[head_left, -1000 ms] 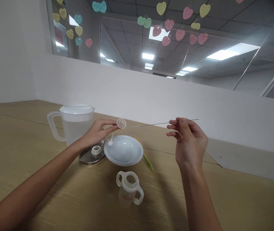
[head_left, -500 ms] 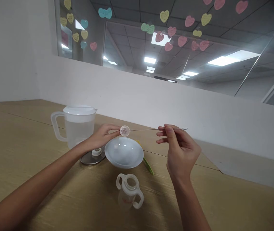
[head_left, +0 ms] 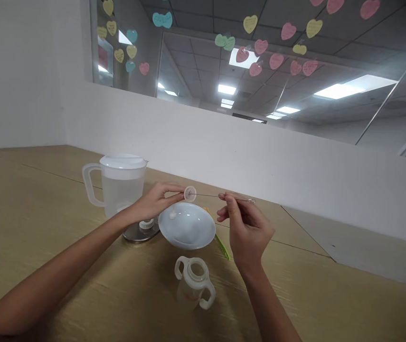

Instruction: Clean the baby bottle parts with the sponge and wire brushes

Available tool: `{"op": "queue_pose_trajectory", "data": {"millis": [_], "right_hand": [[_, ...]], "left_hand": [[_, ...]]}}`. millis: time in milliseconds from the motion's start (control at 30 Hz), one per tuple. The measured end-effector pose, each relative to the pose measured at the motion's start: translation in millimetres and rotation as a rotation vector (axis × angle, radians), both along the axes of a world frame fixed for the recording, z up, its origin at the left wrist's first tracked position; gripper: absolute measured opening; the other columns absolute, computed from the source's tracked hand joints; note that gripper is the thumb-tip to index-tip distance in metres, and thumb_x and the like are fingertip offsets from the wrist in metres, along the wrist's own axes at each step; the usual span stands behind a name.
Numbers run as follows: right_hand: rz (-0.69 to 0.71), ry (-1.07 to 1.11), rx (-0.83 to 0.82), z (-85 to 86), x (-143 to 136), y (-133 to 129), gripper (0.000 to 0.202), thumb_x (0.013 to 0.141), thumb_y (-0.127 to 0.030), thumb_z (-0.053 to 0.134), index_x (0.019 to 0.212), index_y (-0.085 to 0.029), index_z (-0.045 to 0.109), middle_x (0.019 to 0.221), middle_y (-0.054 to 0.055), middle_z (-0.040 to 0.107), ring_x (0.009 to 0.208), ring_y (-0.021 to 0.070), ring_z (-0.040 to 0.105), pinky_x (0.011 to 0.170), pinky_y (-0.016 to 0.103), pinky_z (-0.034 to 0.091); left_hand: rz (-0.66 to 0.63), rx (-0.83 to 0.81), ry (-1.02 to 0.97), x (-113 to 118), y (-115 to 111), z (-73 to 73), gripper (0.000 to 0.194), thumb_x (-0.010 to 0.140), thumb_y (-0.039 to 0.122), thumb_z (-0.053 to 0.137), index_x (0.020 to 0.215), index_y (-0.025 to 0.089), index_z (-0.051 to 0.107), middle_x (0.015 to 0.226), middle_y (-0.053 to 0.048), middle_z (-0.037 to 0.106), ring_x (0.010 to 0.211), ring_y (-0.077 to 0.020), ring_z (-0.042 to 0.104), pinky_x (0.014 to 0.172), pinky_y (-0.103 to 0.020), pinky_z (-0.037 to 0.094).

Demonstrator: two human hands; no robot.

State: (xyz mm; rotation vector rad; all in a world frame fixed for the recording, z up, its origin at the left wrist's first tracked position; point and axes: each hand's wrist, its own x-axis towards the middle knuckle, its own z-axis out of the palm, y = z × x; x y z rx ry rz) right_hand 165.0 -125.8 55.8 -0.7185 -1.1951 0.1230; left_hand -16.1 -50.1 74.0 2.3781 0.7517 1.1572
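Note:
Between the fingertips of my left hand (head_left: 158, 202) is a small round translucent cap (head_left: 190, 194), held above the far rim of a white bowl (head_left: 188, 232). A pale blob (head_left: 173, 214) on a thin strand shows below these fingers, against the bowl's inside. My right hand (head_left: 247, 225) pinches a thin wire brush (head_left: 206, 195) with a looped end. Its far end goes into the middle of the cap, so any bristles are hidden. Nearer to me than the bowl stands a clear baby bottle (head_left: 192, 285) with two handles and an uncovered mouth.
A lidded translucent pitcher (head_left: 123, 187) stands at the left behind my forearm. Left of the bowl, a metal tray (head_left: 136, 233) carries a white ring (head_left: 146, 224). A green-handled tool (head_left: 221, 247) lies partly behind the bowl. The white wall (head_left: 206, 137) rises behind the table.
My right hand has moved left, closer to the cap, and the wire between them is shorter. The pale blob now shows beneath my left hand. The whole view has shifted slightly.

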Motion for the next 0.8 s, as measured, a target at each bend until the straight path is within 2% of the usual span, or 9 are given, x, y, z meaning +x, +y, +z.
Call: {"op": "queue_pose_trajectory", "data": {"millis": [300,600,800], "right_hand": [[0.164,0.181,-0.215,-5.8,8.0,17.4,0.023,0.072,-0.036,0.064,0.069,-0.013,0.065,0.068,0.005,0.067,0.043,0.0098,0.052,0.039,0.026,0.046],[0.239,0.206,-0.253,-7.9,-0.6,14.0,0.021,0.071,-0.034,0.066,0.069,-0.013,0.066,0.065,0.004,0.066,0.04,0.0088,0.049,0.038,0.025,0.044],[0.27,0.184,-0.288,-12.1,-3.4,15.9,0.021,0.072,-0.032,0.067,0.068,-0.012,0.065,0.064,0.005,0.066,0.039,0.009,0.049,0.036,0.025,0.043]], "left_hand": [[0.044,0.042,-0.045,-10.8,-11.6,10.1,0.029,0.084,0.039,0.053,0.102,0.022,0.069,0.104,-0.005,0.067,0.093,-0.019,0.06,0.084,-0.03,0.046],[-0.017,0.092,0.042,-12.2,-12.2,10.8,0.025,0.086,0.032,0.052,0.1,0.022,0.069,0.094,-0.003,0.068,0.085,-0.0153,0.06,0.075,-0.024,0.045],[-0.033,0.101,0.083,-9.6,-14.6,10.3,0.023,0.085,0.027,0.053,0.1,0.021,0.069,0.093,-0.003,0.068,0.083,-0.014,0.06,0.074,-0.023,0.044]]}}
